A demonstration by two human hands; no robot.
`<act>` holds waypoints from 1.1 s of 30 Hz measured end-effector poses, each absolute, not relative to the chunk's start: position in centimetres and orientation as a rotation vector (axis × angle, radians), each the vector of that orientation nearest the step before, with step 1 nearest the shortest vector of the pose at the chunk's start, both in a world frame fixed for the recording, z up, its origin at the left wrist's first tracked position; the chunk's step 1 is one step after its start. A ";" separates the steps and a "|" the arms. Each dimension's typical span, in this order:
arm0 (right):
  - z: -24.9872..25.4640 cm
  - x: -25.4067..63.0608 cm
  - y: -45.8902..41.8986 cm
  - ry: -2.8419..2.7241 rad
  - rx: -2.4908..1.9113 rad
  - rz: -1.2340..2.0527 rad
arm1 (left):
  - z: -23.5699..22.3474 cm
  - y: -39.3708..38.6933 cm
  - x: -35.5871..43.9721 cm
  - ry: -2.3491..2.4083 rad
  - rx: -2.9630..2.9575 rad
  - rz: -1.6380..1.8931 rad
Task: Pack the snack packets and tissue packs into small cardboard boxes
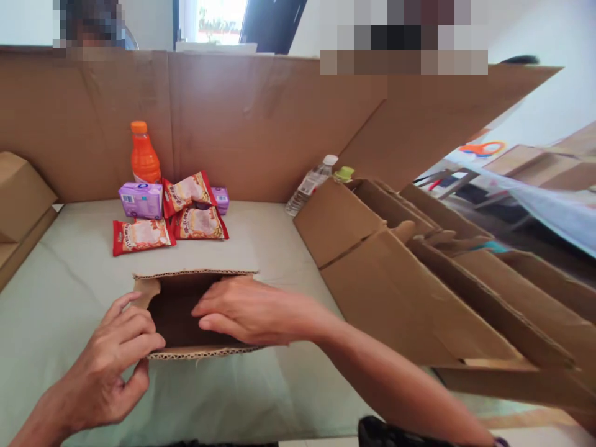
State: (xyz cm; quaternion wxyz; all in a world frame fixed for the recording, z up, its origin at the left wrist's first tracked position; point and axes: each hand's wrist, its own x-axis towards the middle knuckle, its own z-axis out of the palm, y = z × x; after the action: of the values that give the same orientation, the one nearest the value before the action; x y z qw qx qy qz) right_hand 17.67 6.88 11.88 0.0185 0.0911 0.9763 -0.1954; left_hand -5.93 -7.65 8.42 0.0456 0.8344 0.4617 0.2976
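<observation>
A small open cardboard box (186,276) lies on the pale green tabletop (69,285) in front of me. My left hand (114,366) curls its fingers over the box's near left corner and grips the edge. My right hand (246,310) reaches across the opening with fingers stretched out flat and resting on the box's near right side. Behind the box lie three red snack packets (142,236), a purple pack (140,200) and an orange drink bottle (144,155).
A tall cardboard wall (261,118) closes off the back. Flattened cardboard boxes (419,292) are stacked at the right, with a clear water bottle (311,184) leaning behind them. Another carton (18,198) sits at the left edge. Orange scissors (482,148) lie far right.
</observation>
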 end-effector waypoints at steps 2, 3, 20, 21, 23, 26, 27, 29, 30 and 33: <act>11.9 15.6 6.9 2.819 0.385 -0.199 | 9.0 -7.1 -5.8 1.426 2.572 0.891; 12.0 15.2 6.9 2.747 0.392 -0.092 | 9.2 -6.9 -5.8 1.441 2.590 0.883; 8.6 27.5 11.8 3.244 0.821 -1.066 | 6.6 -6.2 -7.3 1.618 2.493 1.170; 9.5 27.2 12.9 3.242 0.952 -1.068 | 6.5 -6.2 -7.3 1.610 2.483 1.188; 11.7 25.4 15.7 3.263 1.188 -0.908 | 6.4 -6.2 -7.3 1.606 2.470 1.208; 14.0 19.3 21.1 3.326 1.136 -0.408 | 6.3 -6.0 -7.3 1.621 2.462 1.208; 14.3 16.8 23.0 3.332 1.048 -0.191 | 6.3 -5.9 -7.3 1.627 2.456 1.211; 14.0 12.0 26.4 3.311 0.879 0.222 | 6.3 -5.7 -7.2 1.649 2.442 1.210; 13.6 10.0 27.7 3.305 0.829 0.323 | 6.3 -5.7 -7.2 1.659 2.435 1.204; 12.0 6.0 30.2 3.301 0.809 0.429 | 6.2 -5.6 -6.9 1.682 2.436 1.181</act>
State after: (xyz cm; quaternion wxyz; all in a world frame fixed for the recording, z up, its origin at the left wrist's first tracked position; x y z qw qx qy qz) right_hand 5.95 30.17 12.04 -0.1415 0.2338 0.9539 0.1239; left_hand -6.90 -5.58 6.24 -0.0230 0.7641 0.5276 0.3705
